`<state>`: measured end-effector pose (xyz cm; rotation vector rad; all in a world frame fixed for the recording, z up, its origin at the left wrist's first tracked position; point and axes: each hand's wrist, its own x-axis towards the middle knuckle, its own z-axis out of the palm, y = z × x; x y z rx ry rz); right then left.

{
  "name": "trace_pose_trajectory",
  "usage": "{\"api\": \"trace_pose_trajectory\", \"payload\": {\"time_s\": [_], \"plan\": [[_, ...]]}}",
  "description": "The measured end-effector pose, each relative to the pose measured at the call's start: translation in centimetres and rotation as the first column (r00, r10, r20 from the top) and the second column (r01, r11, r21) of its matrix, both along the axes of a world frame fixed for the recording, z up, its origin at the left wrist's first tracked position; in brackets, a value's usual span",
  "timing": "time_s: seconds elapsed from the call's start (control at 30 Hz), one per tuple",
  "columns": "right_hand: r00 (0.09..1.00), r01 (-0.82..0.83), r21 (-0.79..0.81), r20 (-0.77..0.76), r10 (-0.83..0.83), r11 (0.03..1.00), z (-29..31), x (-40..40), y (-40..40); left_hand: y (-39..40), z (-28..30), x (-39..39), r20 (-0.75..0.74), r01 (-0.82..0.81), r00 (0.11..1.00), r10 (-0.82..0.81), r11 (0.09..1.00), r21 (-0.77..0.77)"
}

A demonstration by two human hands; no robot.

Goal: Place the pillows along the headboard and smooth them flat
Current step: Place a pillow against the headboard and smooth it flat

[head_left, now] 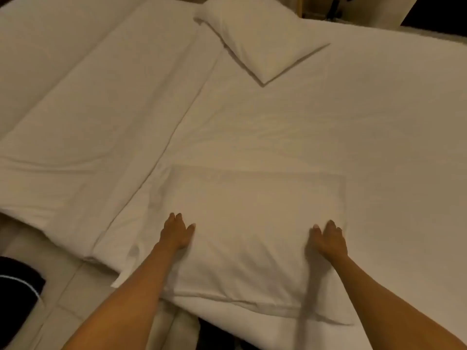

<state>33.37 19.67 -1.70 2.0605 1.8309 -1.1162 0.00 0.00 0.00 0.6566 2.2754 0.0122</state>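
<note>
A white pillow (250, 223) lies flat on the near end of the white bed (379, 127). My left hand (177, 232) rests palm down on the pillow's left part, fingers close together and extended. On the pillow's right edge lies my right hand (329, 238), also flat, holding nothing. A second white pillow (260, 39) lies at an angle at the far end of the bed, one corner pointing toward me.
A folded white duvet (88, 117) runs along the bed's left side. Pale tiled floor (50, 311) shows at bottom left, with a dark object (15, 294) on it. Dark furniture (336, 8) stands beyond the bed at top right.
</note>
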Motion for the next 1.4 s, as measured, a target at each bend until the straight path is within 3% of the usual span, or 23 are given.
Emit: {"api": "trace_pose_trajectory", "payload": {"time_s": [0.13,0.37,0.57,0.7,0.83,0.97,1.23,1.4], "plan": [[0.982,0.159,0.021,0.095,-0.161,0.987,-2.0,-0.5,0.7,0.6,-2.1,-3.3,-0.009,-0.171,0.985,0.171,0.985,0.019],[0.955,0.293,0.001,0.040,-0.292,0.956,-4.0,-1.1,0.8,1.0,-4.5,-5.2,0.124,-0.505,0.860,0.496,0.861,0.060],[0.964,0.253,0.052,0.065,-0.256,0.966,-3.6,-2.2,0.7,0.6,-4.9,-6.5,0.142,-0.461,0.881,0.452,0.887,0.035],[0.973,0.228,0.075,0.021,-0.231,0.971,-2.6,-2.4,0.6,0.4,-4.5,-6.5,0.257,-0.499,0.849,0.462,0.860,0.103],[0.960,0.279,0.011,-0.040,-0.278,0.960,-2.0,-1.2,1.0,-0.3,-3.6,-7.3,0.202,-0.540,0.828,0.522,0.841,0.038],[0.949,0.279,-0.053,-0.137,-0.284,0.959,-1.5,-0.7,1.2,-0.9,-2.1,-7.4,0.300,-0.525,0.808,0.507,0.851,-0.024],[0.962,0.223,0.023,-0.165,-0.216,0.975,2.6,-1.8,1.6,-3.6,1.7,-4.5,0.263,-0.577,0.810,0.524,0.792,0.199],[0.975,0.082,0.070,-0.211,-0.065,0.994,7.5,-4.4,1.7,-8.4,6.4,-2.7,0.195,-0.637,0.771,0.607,0.724,0.265]]}}
